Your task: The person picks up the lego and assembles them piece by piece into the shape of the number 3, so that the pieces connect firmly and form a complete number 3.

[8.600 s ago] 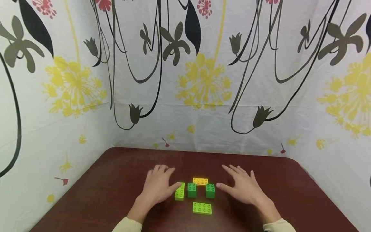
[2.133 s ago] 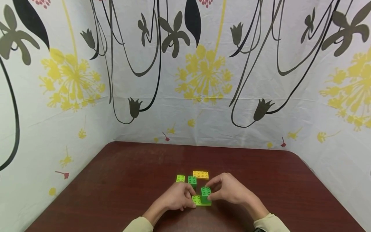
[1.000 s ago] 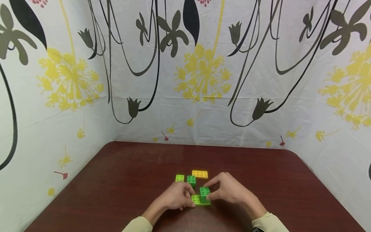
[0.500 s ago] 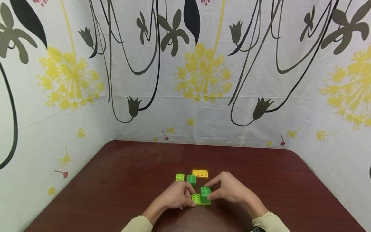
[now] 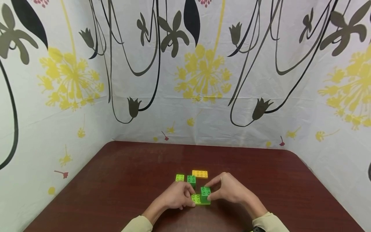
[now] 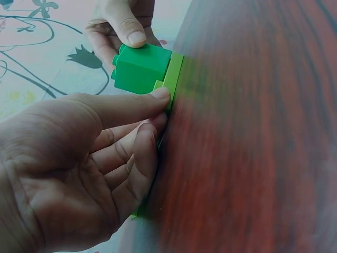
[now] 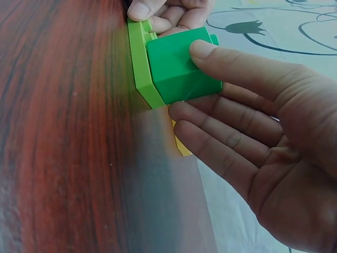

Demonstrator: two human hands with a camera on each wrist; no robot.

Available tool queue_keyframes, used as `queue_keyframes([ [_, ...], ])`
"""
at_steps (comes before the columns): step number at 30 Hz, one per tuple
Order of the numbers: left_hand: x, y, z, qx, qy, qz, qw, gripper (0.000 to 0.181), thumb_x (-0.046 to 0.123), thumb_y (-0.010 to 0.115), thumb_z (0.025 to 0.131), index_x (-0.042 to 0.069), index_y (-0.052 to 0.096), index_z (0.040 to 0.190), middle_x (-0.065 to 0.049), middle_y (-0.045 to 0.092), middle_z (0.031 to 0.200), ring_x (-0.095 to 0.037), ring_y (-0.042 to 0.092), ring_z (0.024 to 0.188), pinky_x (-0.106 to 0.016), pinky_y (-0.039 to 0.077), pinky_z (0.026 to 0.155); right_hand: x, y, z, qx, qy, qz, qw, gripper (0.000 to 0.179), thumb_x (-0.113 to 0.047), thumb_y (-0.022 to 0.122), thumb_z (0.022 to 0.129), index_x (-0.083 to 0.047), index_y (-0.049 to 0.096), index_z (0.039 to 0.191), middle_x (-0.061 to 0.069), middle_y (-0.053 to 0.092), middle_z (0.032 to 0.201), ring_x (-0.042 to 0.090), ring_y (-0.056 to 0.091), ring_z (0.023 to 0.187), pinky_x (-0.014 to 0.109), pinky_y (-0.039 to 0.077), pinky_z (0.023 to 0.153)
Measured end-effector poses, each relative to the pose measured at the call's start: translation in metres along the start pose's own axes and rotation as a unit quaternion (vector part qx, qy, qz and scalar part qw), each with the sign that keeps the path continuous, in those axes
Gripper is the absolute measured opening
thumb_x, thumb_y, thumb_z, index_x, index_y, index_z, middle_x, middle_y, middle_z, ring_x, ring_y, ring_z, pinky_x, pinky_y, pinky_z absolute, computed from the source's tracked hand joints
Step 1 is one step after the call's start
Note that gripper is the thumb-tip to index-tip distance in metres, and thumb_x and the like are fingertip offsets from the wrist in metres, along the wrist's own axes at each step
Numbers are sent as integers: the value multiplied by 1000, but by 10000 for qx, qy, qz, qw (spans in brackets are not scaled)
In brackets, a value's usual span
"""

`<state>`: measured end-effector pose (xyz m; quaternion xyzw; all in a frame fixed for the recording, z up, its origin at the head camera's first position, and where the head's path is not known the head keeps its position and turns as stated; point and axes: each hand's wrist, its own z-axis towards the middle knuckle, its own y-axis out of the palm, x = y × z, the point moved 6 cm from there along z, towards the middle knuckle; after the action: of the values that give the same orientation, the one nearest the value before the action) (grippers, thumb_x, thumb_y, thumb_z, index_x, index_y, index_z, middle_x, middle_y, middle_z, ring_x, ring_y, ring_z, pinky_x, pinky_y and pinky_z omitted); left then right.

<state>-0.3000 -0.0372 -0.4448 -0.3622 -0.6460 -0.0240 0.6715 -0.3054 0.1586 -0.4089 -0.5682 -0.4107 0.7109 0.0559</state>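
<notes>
A dark green two-by-two toy brick (image 5: 205, 192) sits on the right half of a flat lime green brick (image 5: 196, 199). My right hand (image 5: 233, 189) pinches the dark green brick between thumb and fingers. My left hand (image 5: 175, 195) pinches the lime brick at its left end, thumb at the near side. In the right wrist view the dark green brick (image 7: 176, 66) lies close against the lime brick (image 7: 139, 60), a thin dark line between them. Whether they are fully pressed together I cannot tell.
Behind my left hand stand another dark green brick (image 5: 191, 179) and a second lime brick (image 5: 179, 177), partly covered by the hand. A flat yellow brick (image 5: 200, 174) lies farther back on the dark red-brown table (image 5: 139, 161). Patterned cloth (image 5: 191, 122) hangs behind the table.
Compared with the oldest frame, the right dark green brick has moved onto the front lime brick, and both hands have come in to grip them. Over the last two seconds, the hands barely move.
</notes>
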Motion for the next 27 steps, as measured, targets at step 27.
queue_keyframes([
  [27, 4, -2, -2, -280, 36, 327, 9991, 26, 12, 82, 90, 1, 77, 114, 1, 68, 69, -10, 60, 52, -28, 56, 49, 4, 2, -2, -32, -50, 532, 9986, 32, -19, 92, 82, -10, 71, 104, 5, 78, 103, 21, 76, 94, 29, 63, 78],
])
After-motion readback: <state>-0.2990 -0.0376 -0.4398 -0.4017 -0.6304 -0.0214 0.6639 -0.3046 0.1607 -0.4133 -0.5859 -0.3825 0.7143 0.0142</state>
